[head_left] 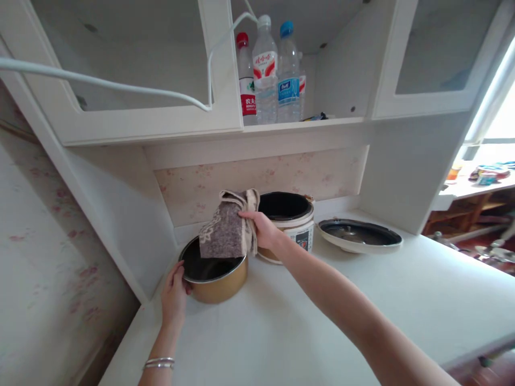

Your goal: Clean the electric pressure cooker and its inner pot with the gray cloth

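A white table (301, 321) is set beneath wall cabinets. A gold pot (219, 284) is stood on it near the back left corner. Just right of it a white cooker body (302, 224) is placed, and further right a lid (359, 236) is laid, dark inside up.

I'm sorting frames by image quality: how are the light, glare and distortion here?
Head view: daylight blows out the window at the right edge; the wide lens bows the cabinet edges; the cloth in the right hand and the gold pot held by the left hand look evenly lit and sharp, shadows soft.
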Motion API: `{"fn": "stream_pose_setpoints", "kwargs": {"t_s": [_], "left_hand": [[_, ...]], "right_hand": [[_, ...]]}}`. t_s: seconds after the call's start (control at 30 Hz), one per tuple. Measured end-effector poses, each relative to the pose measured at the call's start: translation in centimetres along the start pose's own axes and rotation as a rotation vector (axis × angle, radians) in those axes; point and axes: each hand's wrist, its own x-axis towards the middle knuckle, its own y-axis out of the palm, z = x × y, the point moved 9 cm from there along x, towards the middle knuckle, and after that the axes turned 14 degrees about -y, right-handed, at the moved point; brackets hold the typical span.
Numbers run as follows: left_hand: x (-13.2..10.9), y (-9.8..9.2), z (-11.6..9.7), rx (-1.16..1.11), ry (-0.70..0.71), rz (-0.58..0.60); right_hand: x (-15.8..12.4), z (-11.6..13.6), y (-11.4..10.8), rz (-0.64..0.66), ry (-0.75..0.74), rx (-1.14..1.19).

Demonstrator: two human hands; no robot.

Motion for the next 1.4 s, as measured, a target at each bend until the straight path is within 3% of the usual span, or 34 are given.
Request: {"fn": "stream_pose_setpoints", "kwargs": {"t_s": [0.1, 0.2, 0.3, 0.43, 0.57, 0.7, 0.8, 0.93, 1.13, 1.27, 1.4], "left_hand": [[0.1, 0.3, 0.5, -0.009, -0.065, 0.054], [0.3, 0.4, 0.8, -0.059, -0.091, 0.113], [0.4, 0.2, 0.6, -0.02, -0.078, 0.168], [-0.2, -1.4, -2.1, 0.33, 0.115, 0.101], [-1.2, -1.2, -4.8, 0.696, 0.399, 0.188], [-1.7, -0.1, -4.9, 0.973, 0.618, 0.308], [-1.9, 0.1, -4.6, 0.997, 0.712, 0.29], [-2.6, -0.1, -5.3, 0.908, 0.761, 0.108], [-5.9, 1.8, -5.7, 0.882, 0.687, -0.061], [-7.7, 3.0, -5.8, 0.878, 0.714, 0.087], [-5.6, 1.9, -7.4, 0.879, 0.766, 0.185]], "right_hand": [[-4.7, 1.6, -3.3, -0.17, -0.077, 0.222], [-9.8, 0.8, -6.4, -0.336, -0.07, 0.241], [-14.2, -0.8, -9.2, -0.486, -0.069, 0.166], [-17.1, -2.2, -10.9, -0.57, -0.104, -0.104], [-15.8, -4.1, -8.7, -0.534, -0.165, -0.237], [-11.8, -8.1, -4.5, -0.433, -0.171, -0.227], [-9.7, -11.6, -1.9, -0.394, -0.116, -0.23], [-9.6, -14.5, -0.3, -0.472, -0.051, -0.209], [-10.4, -15.0, 1.8, -0.436, -0.052, -0.204], [-10.5, -15.0, 1.0, -0.468, -0.021, -0.231], [-10.4, -15.1, 0.3, -0.471, -0.007, -0.253]]}}
